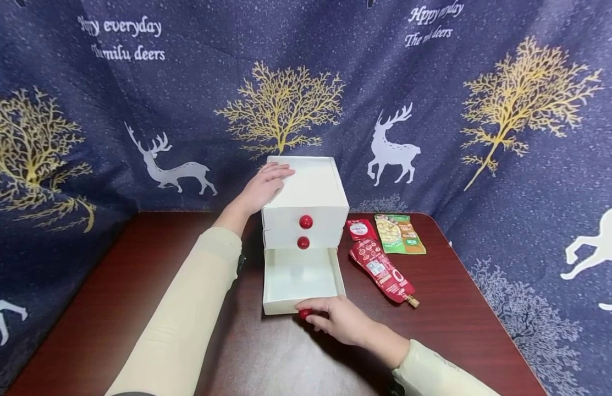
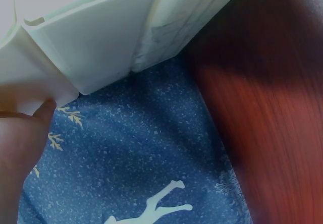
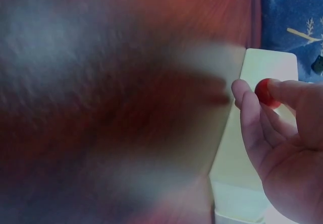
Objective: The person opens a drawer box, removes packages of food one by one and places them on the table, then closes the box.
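A white drawer cabinet (image 1: 313,184) with red round knobs stands on the table. Its bottom drawer (image 1: 301,272) is pulled out and its inside is bare. My left hand (image 1: 266,184) rests on the cabinet's top at the left edge, fingers spread across it; in the left wrist view part of the same hand (image 2: 25,143) shows at the cabinet's side. At the drawer's front, my right hand (image 1: 342,319) pinches the bottom knob (image 3: 267,93) between thumb and fingers. The upper two drawers are closed, their knobs (image 1: 306,221) untouched.
Right of the cabinet lie a small red packet (image 1: 361,229), a green and orange food pouch (image 1: 400,234) and a red spouted pouch (image 1: 382,269). They rest on a dark red wooden table (image 1: 449,324). Behind hangs a blue cloth (image 1: 306,33) with deer and trees.
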{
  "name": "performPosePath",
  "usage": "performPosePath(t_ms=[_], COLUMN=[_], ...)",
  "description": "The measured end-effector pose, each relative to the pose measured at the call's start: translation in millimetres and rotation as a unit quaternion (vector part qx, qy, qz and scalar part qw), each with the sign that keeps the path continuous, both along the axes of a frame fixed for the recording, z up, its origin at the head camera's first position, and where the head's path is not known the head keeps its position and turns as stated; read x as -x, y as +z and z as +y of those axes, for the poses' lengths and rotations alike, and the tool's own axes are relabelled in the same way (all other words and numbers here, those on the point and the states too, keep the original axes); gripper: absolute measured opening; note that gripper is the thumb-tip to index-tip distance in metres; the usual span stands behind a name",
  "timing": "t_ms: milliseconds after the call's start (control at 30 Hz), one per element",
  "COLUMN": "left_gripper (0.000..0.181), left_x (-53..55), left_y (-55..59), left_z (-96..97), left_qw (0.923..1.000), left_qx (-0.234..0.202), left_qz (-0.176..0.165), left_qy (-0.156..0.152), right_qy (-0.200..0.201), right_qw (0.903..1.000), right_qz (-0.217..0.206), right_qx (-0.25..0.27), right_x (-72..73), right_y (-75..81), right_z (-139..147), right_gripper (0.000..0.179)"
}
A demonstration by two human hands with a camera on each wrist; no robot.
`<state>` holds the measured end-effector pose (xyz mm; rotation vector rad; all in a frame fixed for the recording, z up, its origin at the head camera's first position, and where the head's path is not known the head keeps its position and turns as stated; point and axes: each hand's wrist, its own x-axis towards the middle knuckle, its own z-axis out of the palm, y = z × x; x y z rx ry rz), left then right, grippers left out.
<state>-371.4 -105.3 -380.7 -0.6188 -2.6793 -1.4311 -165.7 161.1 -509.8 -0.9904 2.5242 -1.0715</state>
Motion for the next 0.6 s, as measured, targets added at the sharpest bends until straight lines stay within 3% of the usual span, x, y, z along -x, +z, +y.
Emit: performPosePath(t_ms=[167, 600], left_gripper=[0.049, 0.048], left_x=[0.2, 0.8], left_y=[-1.0, -0.4], left_z=[-0.5, -1.6], left_qw=[1.0, 1.0], left_qx=[-0.002, 0.002], left_qz=[-0.002, 0.004], left_qy=[-0.005, -0.004], right_qy=[-0.01, -0.012], right_qw=[0.9997, 0.9996], right_qz=[0.02, 0.026], right_qx=[-0.009, -0.005], right_x=[7.3, 21.7], right_y=[-1.6, -0.2], right_z=[-0.6, -4.0], right_gripper=[0.03, 0.029])
